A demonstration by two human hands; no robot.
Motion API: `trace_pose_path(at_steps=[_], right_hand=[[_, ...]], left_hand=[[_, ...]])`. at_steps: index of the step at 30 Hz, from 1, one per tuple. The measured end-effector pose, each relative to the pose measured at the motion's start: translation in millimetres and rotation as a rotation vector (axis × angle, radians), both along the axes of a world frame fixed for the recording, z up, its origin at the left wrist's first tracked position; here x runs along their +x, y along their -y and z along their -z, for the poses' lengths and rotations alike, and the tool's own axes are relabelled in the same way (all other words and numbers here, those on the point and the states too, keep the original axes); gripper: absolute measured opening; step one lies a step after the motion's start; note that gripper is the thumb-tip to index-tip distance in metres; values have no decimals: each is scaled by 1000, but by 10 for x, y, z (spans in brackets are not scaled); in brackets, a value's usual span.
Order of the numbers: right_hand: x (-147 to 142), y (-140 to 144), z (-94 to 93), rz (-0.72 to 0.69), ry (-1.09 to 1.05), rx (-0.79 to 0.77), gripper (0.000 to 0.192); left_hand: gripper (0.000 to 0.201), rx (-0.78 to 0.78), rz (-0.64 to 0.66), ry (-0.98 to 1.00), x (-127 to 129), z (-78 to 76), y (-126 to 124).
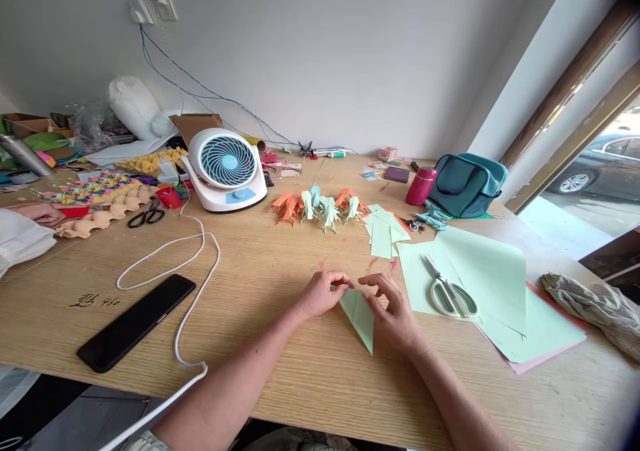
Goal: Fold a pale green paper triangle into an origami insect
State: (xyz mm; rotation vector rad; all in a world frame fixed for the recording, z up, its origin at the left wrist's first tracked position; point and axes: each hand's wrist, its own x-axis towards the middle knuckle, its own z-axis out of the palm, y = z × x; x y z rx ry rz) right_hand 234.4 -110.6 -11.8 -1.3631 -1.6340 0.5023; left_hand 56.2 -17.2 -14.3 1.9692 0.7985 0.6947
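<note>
A folded piece of pale green paper (361,321), triangular with a point toward me and a crease down its middle, lies on the table in front of me. My left hand (326,294) pinches its upper left corner, with thumb and forefinger closed. On the other side, my right hand (395,310) has its curved fingers and thumb at the upper right edge of the same paper. The fingertips partly hide the top edge. To the right, white-handled scissors (453,294) rest on large pale green sheets (490,264).
Folded orange and green paper figures (327,211) and cut green strips (383,231) lie beyond my hands. A white fan (227,168), a black phone (137,321) and a white cable (200,238) are left. A pink flask (421,186) and teal bag (467,184) stand right.
</note>
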Motion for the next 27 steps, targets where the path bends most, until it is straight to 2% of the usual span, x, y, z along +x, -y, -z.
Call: trace_pose_path(at_steps=[4, 9, 20, 27], right_hand=[[-8, 2, 35, -80, 158, 52, 18], [-3, -21, 80, -79, 245, 68, 15], [-19, -20, 84, -148, 6, -210, 14], [-22, -15, 42, -228, 22, -283, 9]], left_hand=[[27, 64, 41, -29, -15, 20, 6], [30, 130, 57, -72, -33, 16, 10], [30, 210, 87, -150, -56, -56, 17], [31, 176, 70, -149, -64, -19, -12]])
